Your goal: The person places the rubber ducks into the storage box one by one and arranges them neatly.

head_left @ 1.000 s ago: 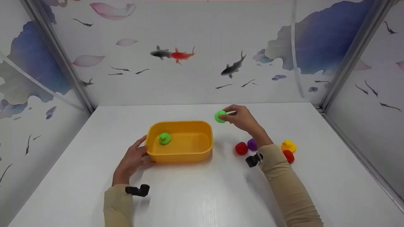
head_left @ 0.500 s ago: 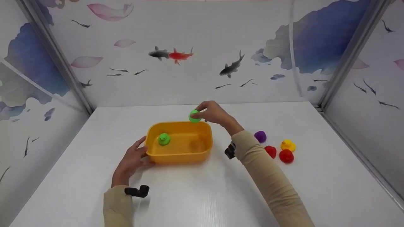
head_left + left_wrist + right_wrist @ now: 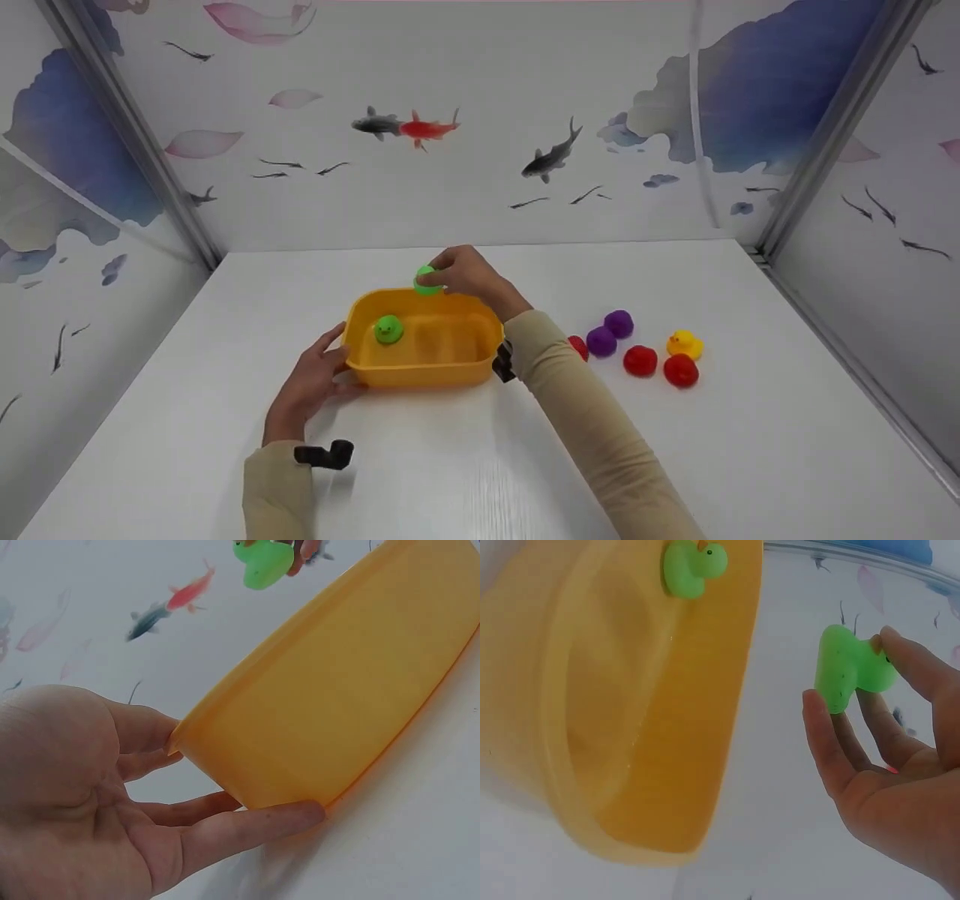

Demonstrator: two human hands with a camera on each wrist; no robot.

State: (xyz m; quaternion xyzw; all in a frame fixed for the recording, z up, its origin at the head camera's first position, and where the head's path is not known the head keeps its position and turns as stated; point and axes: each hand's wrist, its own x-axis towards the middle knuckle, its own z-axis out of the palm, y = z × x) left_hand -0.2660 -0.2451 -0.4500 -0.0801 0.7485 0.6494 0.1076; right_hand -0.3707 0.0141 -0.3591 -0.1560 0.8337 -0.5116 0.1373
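Observation:
In the head view a yellow-orange plastic basin [image 3: 465, 375] stands on the white table, with a green toy duck [image 3: 388, 330] in its left part. My left hand [image 3: 311, 382] holds the basin's left end; in the left wrist view the digits meet its rim and lower edge. My right hand [image 3: 469, 274] pinches another green toy duck [image 3: 425, 280] by its fingertips, overlapping the basin's back rim in the head view. In the right wrist view this green duck [image 3: 840, 671] hangs tilted between thumb and fingers, beside the basin.
Right of the basin lie two purple pieces [image 3: 619, 324], several red pieces [image 3: 681, 370] and a yellow toy duck [image 3: 685, 345]. My right sleeve [image 3: 585, 420] partly hides one red piece [image 3: 577, 346]. Painted walls [image 3: 480, 202] rise behind and at both sides.
My right hand has moved left with the green toy duck, from right of the basin to its back rim, uncovering more of the purple and red pieces. My left hand keeps its place.

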